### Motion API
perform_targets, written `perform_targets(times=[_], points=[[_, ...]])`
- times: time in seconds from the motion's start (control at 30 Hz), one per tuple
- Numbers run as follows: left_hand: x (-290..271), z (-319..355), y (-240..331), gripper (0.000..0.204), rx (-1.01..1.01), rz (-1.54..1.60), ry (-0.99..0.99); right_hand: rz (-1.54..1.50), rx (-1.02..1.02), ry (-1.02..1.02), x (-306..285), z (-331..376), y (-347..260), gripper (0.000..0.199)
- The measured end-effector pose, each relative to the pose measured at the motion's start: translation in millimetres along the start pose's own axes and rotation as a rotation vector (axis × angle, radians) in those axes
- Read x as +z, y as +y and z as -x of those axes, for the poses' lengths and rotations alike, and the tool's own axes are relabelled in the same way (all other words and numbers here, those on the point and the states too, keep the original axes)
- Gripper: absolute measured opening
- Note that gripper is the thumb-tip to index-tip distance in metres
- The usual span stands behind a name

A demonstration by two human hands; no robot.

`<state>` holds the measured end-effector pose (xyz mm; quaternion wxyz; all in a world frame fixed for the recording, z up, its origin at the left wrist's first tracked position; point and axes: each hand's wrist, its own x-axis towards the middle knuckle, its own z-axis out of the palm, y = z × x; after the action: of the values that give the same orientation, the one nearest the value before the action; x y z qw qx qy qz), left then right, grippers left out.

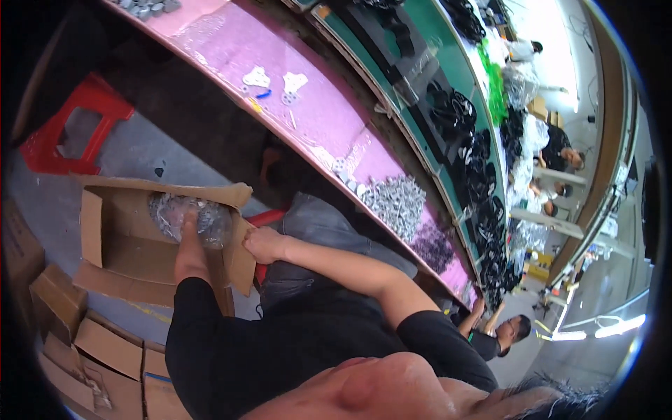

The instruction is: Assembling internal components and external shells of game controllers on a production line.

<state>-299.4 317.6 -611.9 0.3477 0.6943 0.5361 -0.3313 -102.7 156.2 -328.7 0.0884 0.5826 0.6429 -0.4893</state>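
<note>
A head-worn fisheye looks down on the nearby carton [136, 253], apparently tilted sideways.

Pink worktop [334, 101]: grey parts [395, 203] heaped beside dark parts [434, 250]; white pieces [294, 83] farther along.
Grey floor [187, 162]: red stool [110, 108], cardboard boxes [108, 344].

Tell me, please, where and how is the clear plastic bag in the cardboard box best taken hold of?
Probably by the crumpled film of the plastic bag, gathered between fingers, coming from above: the cardboard box walls it in at the sides, but its top is open. The left hand reaches in through that opening.
</note>
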Motion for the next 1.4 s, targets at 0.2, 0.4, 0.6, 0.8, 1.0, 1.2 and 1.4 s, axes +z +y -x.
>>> perform_targets(times=[0.2, 0.4, 0.6, 0.8, 1.0, 1.2, 1.4], points=[[4, -8, 24, 0.064, -0.116, 0.144, 0.033, -0.028, 0.036, -0.034, 6, -2, 1, 0.027], [8, -18, 33, 0.065, -0.258, 0.305, 0.106, -0.061, 0.059, -0.054, -6, 2, -3, 0.028], [12, -32, 34, 0.066, -0.392, 0.454, 0.179, -0.079, 0.087, -0.064, -9, 4, 3, 0.029], [48, -87, -49, 0.06, -0.002, 0.134, 0.248, -0.08, 0.038, -0.061, -9, 1, 1, 0.029], [59, -68, -43, 0.041, 0.284, -0.552, 0.034, -0.091, 0.054, -0.001, 1, -4, 13, 0.03], [19, -28, 15, 0.029, -0.375, 1.896, 0.024, -0.092, 0.056, 0.017, -3, 8, 16, 0.031], [-8, -16, -1, 0.034, -0.448, 1.416, -0.201, -0.175, -0.184, 0.441, -59, 65, -33, 0.016]])
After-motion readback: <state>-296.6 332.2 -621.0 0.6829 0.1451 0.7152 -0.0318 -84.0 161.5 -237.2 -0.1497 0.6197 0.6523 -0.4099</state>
